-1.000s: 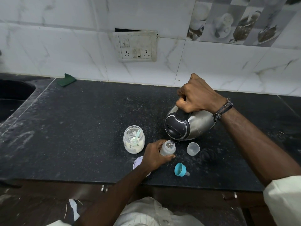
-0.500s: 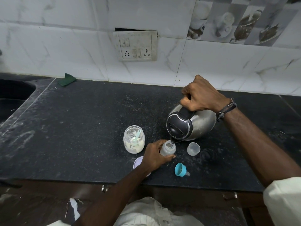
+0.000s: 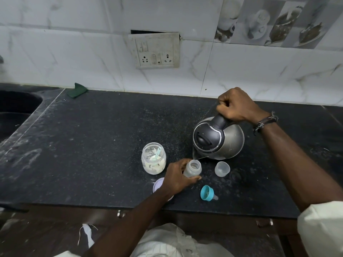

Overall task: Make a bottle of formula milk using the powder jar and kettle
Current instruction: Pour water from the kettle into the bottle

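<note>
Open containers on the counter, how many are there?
3: the powder jar at left, the bottle in the left hand, and a small clear cup below the kettle.

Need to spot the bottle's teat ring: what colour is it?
Teal blue teat ring, lying on the counter; head view.

green cloth (image 3: 77, 89) by wall | socket plate (image 3: 155, 50) | sink (image 3: 16, 106) left

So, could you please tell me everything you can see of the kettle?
The kettle has a rounded, dull steel-looking body, a black lid and a black handle. The right hand grips the handle and holds it tilted forward, its spout just above and behind the open mouth of the baby bottle, which the left hand holds on the dark counter.
</note>
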A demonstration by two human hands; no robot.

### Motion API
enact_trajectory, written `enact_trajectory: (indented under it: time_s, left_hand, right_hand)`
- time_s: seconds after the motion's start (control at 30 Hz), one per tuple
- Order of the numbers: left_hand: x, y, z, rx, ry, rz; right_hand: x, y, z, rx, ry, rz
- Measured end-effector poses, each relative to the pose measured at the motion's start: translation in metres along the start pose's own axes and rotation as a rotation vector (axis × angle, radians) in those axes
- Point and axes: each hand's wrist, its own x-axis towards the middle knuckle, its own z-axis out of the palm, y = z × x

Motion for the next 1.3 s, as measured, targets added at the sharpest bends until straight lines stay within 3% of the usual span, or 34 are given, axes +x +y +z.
enact_trajectory:
  time_s: [0.37,0.63,0.9,1.3]
  left_hand:
    - [-0.001,0.002,0.0,0.008,0.004,0.018]
    - [-0.002,0.003,-0.001,0.001,0.015,0.012]
    - [-0.003,0.004,0.0,0.0,0.024,0.025]
    - [0.0,-0.005,0.001,0.026,0.029,-0.026]
  right_hand:
    - [0.023,0.041,0.016,0.381,0.301,0.373]
    - [0.055,0.04,0.044,0.478,0.545,0.703]
    - [0.095,0.028,0.071,0.535,0.612,0.933]
    - [0.117,0.019,0.102,0.631,0.642,1.051]
